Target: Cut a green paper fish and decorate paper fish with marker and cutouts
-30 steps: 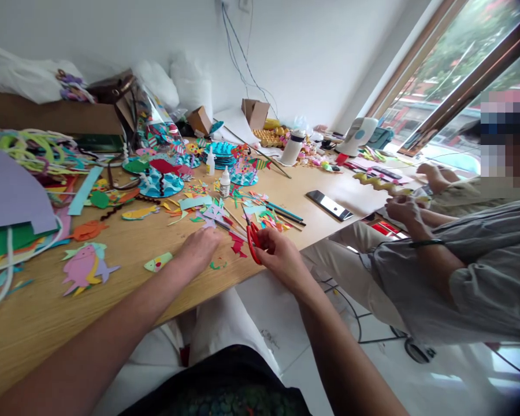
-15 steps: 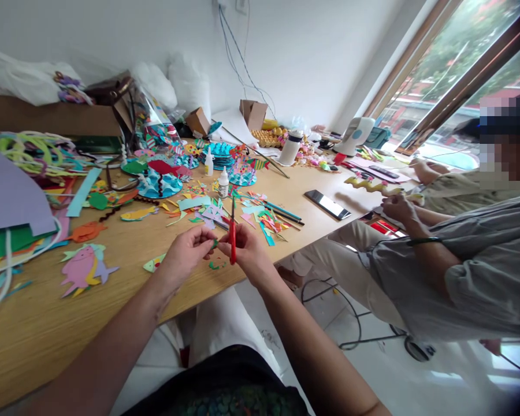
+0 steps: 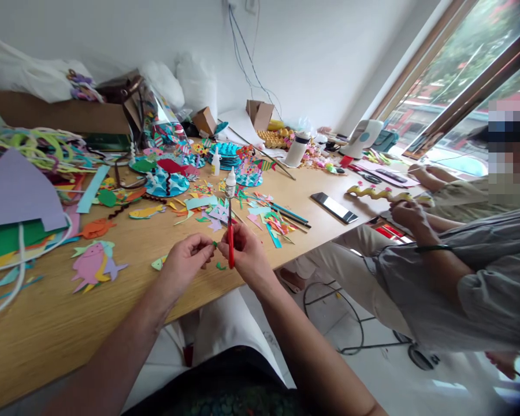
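Near the table's front edge, my left hand (image 3: 193, 252) pinches a tiny green paper piece (image 3: 215, 244) between thumb and fingertips. My right hand (image 3: 248, 252) is closed around red-handled scissors (image 3: 231, 245), whose blades point away from me; its fingertips meet the green piece too. Beneath my hands a green scrap (image 3: 221, 266) lies on the table. A pale green paper fish (image 3: 158, 263) shows partly beside my left hand. Further left lie pink, yellow and purple paper fish (image 3: 91, 266), overlapping each other.
Colourful paper scraps (image 3: 214, 212), a glue bottle (image 3: 230, 184), pencils (image 3: 289, 215) and a phone (image 3: 334, 208) lie beyond my hands. Blue wavy-edged bases with paper fish (image 3: 167, 183) stand behind. At the right a co-worker's hand (image 3: 409, 215) holds a yellow wavy strip (image 3: 375, 193).
The view has shifted slightly left, so the table things appear further right. My hands stay together at the green piece; the scraps beneath them look different.
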Demonstrator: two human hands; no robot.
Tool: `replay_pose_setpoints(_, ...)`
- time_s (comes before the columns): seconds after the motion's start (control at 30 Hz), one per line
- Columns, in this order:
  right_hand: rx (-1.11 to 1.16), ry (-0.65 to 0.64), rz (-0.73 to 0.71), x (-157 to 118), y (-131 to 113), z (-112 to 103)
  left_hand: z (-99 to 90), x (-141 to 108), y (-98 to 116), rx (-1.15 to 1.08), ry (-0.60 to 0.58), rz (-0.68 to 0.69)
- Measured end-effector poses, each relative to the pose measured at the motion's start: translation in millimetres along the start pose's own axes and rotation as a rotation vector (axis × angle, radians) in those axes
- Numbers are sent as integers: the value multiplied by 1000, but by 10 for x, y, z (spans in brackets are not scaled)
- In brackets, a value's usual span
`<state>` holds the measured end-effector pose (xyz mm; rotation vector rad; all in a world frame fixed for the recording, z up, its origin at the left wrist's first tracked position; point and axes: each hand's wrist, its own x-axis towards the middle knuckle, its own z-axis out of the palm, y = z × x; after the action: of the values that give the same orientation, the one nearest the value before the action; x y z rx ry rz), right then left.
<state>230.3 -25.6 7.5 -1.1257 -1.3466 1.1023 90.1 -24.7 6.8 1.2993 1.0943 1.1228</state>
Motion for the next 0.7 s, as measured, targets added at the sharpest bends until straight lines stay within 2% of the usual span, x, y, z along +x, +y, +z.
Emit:
replay_pose_setpoints(0.13,-148,-13,37,-250,-37,-40,10,-49,12,-252,75,-67)
replay_pose_setpoints(0.3,-369,-69,91,-508,-32,-58,113,-118,75,-481,119,-109)
replay_pose_setpoints(0.47,-514,-41,13,-524,-13,-48,209,-154,143,-564,124,-113)
replay_pose_setpoints(0.7,-595,-38,-47,-471,19,-54,241,-162,99,-566,99,-107)
